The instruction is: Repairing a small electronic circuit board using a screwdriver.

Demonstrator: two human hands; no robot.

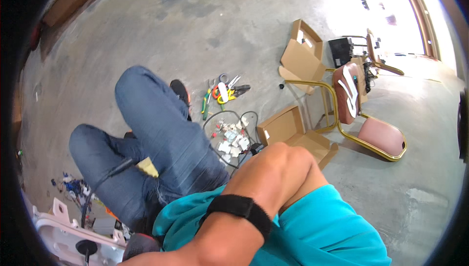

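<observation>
My bent right arm [254,183] crosses my teal shirt [327,222], with a black strap [239,206] around the forearm. It runs to the lower edge, where the hand is cut off and its fingers do not show. My left hand is out of view. Beside the skin at the lower edge sits a dark grey and red object [141,246] I cannot make out. Next to it, at the lower left, is a white plastic housing [63,224] with a black round fitting [86,247]. A black cable [115,169] passes over my jeans, near a pale yellow piece [147,167].
Pliers [205,104], scissors [234,80] and other tools lie on the concrete floor ahead. Nearby are a heap of small white parts [234,139] and open cardboard boxes [303,53]. A gold-framed chair [381,136] stands right; more small parts [75,188] lie left.
</observation>
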